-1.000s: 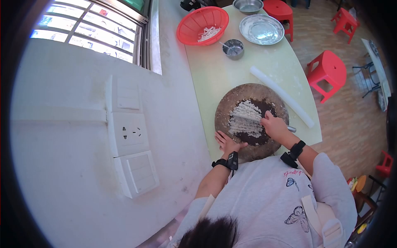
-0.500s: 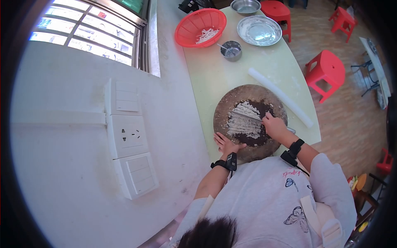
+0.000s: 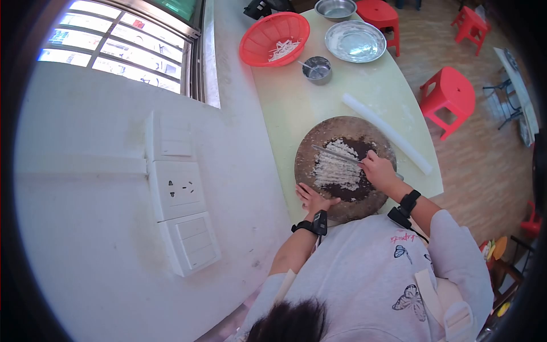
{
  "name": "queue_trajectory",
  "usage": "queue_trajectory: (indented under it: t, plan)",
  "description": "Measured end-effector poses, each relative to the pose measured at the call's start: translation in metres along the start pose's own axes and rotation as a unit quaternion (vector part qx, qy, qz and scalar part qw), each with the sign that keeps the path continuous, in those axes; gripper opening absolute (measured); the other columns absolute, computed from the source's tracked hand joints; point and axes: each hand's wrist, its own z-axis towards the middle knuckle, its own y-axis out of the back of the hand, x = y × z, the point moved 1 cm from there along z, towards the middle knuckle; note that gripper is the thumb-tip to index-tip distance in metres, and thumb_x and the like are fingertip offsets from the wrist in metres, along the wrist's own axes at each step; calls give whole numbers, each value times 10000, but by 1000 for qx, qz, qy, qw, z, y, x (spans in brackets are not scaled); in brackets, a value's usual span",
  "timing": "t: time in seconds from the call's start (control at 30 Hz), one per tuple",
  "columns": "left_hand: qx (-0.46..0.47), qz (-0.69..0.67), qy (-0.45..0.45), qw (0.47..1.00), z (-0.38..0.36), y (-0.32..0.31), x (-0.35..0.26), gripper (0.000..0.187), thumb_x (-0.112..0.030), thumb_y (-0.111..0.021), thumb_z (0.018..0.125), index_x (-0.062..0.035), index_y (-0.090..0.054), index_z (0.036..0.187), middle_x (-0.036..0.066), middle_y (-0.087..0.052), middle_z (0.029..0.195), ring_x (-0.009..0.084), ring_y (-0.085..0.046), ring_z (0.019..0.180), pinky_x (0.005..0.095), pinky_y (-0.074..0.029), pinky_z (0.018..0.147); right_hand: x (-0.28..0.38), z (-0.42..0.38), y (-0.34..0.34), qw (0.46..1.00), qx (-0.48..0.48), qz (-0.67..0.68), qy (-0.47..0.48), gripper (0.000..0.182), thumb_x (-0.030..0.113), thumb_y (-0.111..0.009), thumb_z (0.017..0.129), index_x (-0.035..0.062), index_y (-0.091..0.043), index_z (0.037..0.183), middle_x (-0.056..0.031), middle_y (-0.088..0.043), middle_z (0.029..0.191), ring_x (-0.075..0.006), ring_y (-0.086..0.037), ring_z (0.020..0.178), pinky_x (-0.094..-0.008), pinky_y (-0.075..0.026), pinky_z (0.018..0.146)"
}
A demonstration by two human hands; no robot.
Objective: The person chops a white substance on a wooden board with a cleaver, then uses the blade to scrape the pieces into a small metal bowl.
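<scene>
A round brown chopping board (image 3: 370, 128) lies on the pale table, with a spread of finely chopped whitish food (image 3: 336, 172) over its middle. My right hand (image 3: 377, 171) is closed around a knife (image 3: 336, 154), whose narrow-looking blade points left across the upper part of the chopped food. At the board's lower left edge rests my left hand (image 3: 312, 199), fingers spread, holding nothing. Beyond the board, to the right, lies a long white roller-like cylinder (image 3: 387, 134).
Further up the table (image 3: 285, 114) stand a red basket (image 3: 256, 43) with white strips, a small metal bowl (image 3: 317, 70), a silver tray (image 3: 355, 41) and a metal basin (image 3: 336, 9). A wall (image 3: 114, 228) borders the left; red stools (image 3: 450, 97) stand right.
The knife blade has shifted upward and its tip now reaches further up and left over the food. My left hand stays at the board's edge.
</scene>
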Motion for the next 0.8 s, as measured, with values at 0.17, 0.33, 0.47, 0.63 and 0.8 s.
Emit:
queue_trajectory:
  t: [0.17, 0.33, 0.47, 0.63, 0.8]
  plan:
    - [7, 12, 11, 1000, -4, 6, -4, 1373, -368, -818, 410, -11, 196, 1265, 175, 189, 1350, 308, 159, 1254, 513, -94, 980, -7, 8, 1, 998, 35, -54, 10, 168, 154, -564, 738, 26, -518, 640, -89, -458, 770, -260, -540, 525, -359, -450, 475]
    - [-1, 3, 2, 1000, -2, 1, -1, 1375, -367, -818, 413, -7, 203, 1261, 183, 209, 1341, 314, 173, 1249, 528, -90, 973, -15, 9, -6, 997, 33, -75, -10, 172, 163, -569, 734, 26, -513, 645, -91, -463, 778, -263, -551, 542, -365, -453, 475]
    - [11, -2, 4, 1000, -4, 6, -2, 1382, -369, -819, 406, -1, 206, 1258, 201, 215, 1333, 325, 172, 1247, 538, -88, 967, -7, 17, 2, 997, 47, -65, -25, 170, 170, -572, 733, 28, -520, 655, -93, -474, 798, -269, -560, 569, -368, -460, 490]
    - [1, -3, -7, 1000, 0, 0, 1, 1386, -373, -819, 402, 0, 207, 1257, 209, 215, 1330, 333, 172, 1245, 543, -90, 964, -12, 16, -5, 995, 44, -80, -41, 170, 178, -579, 730, 30, -527, 664, -96, -475, 788, -281, -548, 570, -373, -457, 509]
    - [11, -9, -3, 1000, -4, 7, -3, 1388, -376, -819, 404, 0, 210, 1256, 206, 220, 1330, 333, 173, 1245, 545, -87, 963, -8, 19, 4, 997, 30, -48, -50, 187, 190, -567, 741, 29, -522, 656, -102, -482, 792, -285, -554, 583, -377, -461, 513]
